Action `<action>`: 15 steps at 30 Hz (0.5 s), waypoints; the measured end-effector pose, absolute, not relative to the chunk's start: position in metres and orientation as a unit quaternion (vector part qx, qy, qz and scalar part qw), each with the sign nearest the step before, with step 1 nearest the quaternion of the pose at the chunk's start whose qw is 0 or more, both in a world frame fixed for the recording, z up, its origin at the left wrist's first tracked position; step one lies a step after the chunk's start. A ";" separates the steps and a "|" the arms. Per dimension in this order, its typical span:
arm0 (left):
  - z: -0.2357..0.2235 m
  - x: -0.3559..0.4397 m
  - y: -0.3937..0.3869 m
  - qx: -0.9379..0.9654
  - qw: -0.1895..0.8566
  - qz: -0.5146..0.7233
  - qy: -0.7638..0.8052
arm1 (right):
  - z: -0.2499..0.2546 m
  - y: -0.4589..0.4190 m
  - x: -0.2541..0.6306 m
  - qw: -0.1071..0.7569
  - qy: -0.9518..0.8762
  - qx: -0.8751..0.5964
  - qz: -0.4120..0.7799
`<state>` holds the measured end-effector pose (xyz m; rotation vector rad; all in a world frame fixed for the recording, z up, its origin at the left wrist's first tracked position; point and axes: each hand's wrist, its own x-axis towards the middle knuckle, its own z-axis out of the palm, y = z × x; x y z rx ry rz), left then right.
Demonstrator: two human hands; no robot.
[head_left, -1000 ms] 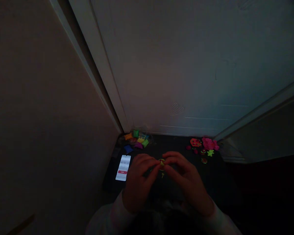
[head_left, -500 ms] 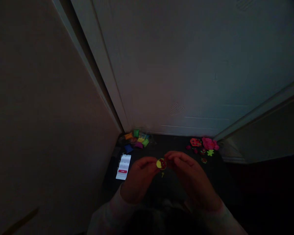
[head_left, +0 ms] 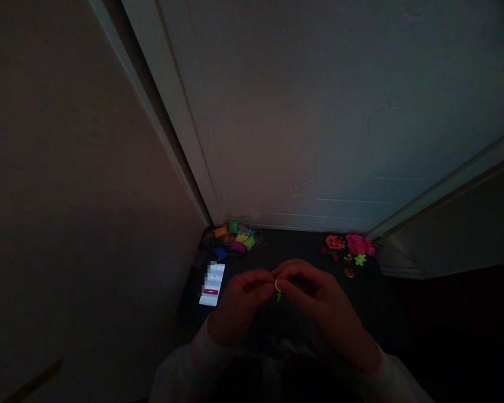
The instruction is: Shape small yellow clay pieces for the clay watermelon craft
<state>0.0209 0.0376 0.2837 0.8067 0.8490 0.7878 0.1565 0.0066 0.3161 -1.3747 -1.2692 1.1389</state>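
Observation:
A small round yellow-and-red disc [head_left: 277, 286], which looks like modelling clay, is held up between my two hands in the head view. Only its yellow rim shows now; fingers cover the rest. My left hand [head_left: 246, 302] pinches its left side with thumb and fingertips. From the right, my right hand [head_left: 319, 296] closes thumb and fingers over it. Just below the fingertips, a tiny yellow-green piece [head_left: 279, 297] shows against the dark surface.
A lit phone [head_left: 212, 284] lies left of my hands on the dark table [head_left: 294, 243]. Behind it is a clear bag with several coloured packets [head_left: 237, 238]. At the right sit a pink flower shape [head_left: 360, 244], a red piece [head_left: 335, 242] and a yellow-green figure [head_left: 360, 259]. A pale panel [head_left: 285, 112] rises behind.
My right hand has moved left, and its thumb and fingers have closed over the disc. The disc's red face was visible before and is now covered. My left hand has barely moved.

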 end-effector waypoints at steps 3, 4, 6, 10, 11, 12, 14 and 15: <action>0.283 0.019 0.039 0.381 0.753 0.370 0.389 | 0.314 0.006 0.156 0.452 -0.524 -0.569 0.445; 0.283 0.019 0.039 0.372 0.756 0.370 0.392 | 0.314 0.005 0.156 0.452 -0.525 -0.568 0.444; 0.285 0.020 0.039 0.341 0.771 0.361 0.399 | 0.314 0.004 0.156 0.452 -0.526 -0.559 0.455; 0.287 0.022 0.037 0.268 0.813 0.364 0.367 | 0.315 0.003 0.158 0.457 -0.517 -0.538 0.484; 0.286 0.022 0.037 0.259 0.817 0.370 0.360 | 0.315 0.002 0.158 0.458 -0.518 -0.535 0.486; 0.286 0.023 0.037 0.257 0.817 0.372 0.359 | 0.315 0.003 0.158 0.457 -0.521 -0.533 0.485; 0.284 0.024 0.037 0.265 0.812 0.366 0.370 | 0.313 0.004 0.158 0.453 -0.527 -0.532 0.484; 0.283 0.024 0.037 0.273 0.806 0.365 0.377 | 0.312 0.005 0.158 0.452 -0.524 -0.532 0.487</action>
